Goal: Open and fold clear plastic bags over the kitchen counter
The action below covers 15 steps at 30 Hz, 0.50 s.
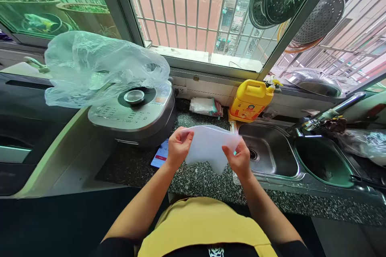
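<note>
A translucent whitish plastic bag [208, 144] is stretched between my two hands above the speckled counter, its lower edge uneven. My left hand [180, 144] pinches its upper left corner between thumb and fingers. At the upper right side, my right hand [239, 156] grips it the same way. Behind the bag, against the wall, lies a small stack of flat plastic bags [205, 107] with coloured edges. A phone [159, 154] with a lit screen rests by my left wrist, partly hidden by my forearm.
On the left stands a rice cooker [132, 112] with a crumpled clear plastic bag [99, 68] over it. A yellow jug [251, 100] with a pump is behind the steel sink [271, 148]. A green basin [324, 160] sits beneath the faucet [331, 112]. The counter [193, 180] has a front edge near my body.
</note>
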{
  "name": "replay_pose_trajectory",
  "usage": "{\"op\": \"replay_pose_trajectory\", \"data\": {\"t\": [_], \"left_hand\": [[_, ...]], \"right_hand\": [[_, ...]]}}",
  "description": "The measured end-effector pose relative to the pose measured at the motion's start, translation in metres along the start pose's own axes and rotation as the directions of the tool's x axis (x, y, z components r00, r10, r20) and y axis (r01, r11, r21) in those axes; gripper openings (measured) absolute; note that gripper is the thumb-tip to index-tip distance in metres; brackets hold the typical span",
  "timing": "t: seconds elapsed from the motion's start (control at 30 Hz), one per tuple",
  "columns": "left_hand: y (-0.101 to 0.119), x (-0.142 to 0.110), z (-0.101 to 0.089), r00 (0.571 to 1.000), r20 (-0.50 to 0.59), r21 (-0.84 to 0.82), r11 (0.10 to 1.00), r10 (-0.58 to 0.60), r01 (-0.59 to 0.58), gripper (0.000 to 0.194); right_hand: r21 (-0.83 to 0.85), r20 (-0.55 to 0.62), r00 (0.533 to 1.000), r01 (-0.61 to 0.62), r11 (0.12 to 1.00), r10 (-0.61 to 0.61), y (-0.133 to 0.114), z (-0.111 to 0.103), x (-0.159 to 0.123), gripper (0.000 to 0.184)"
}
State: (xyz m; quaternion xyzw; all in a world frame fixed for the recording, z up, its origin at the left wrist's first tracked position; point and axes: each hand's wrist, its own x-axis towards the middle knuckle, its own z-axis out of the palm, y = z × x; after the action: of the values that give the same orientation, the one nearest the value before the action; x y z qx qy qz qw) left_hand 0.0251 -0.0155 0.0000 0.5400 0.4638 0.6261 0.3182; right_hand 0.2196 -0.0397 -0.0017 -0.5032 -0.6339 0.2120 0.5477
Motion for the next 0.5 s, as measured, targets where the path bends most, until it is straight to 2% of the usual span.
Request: {"op": "replay_pose_trajectory", "data": {"t": [0.1,0.17,0.3,0.37,0.5], "left_hand": [[0.004,-0.004,0.009,0.987,-0.058,0.097,0.985,0.150,-0.144,0.017],[0.009,-0.007,0.013,0.966,-0.068,0.152,0.960,0.248,-0.235,0.011],[0.018,-0.010,0.015,0.903,-0.010,0.209,0.884,0.430,-0.419,0.003],[0.020,-0.011,0.016,0.871,0.014,0.237,0.844,0.492,-0.481,0.005],[0.018,-0.018,0.024,0.845,0.076,0.270,0.805,0.529,-0.528,0.009]], "right_hand": [[-0.090,-0.113,0.979,0.158,0.983,-0.168,-0.013,0.004,-0.005,0.008],[-0.143,-0.184,0.954,0.212,0.967,-0.237,-0.017,0.008,-0.005,0.010],[-0.224,-0.349,0.906,0.169,0.960,-0.241,-0.021,0.012,-0.001,0.017],[-0.233,-0.346,0.899,0.194,0.953,-0.267,-0.024,0.014,0.000,0.019],[-0.201,-0.166,0.918,0.327,0.923,-0.361,-0.034,0.025,-0.006,0.018]]}}
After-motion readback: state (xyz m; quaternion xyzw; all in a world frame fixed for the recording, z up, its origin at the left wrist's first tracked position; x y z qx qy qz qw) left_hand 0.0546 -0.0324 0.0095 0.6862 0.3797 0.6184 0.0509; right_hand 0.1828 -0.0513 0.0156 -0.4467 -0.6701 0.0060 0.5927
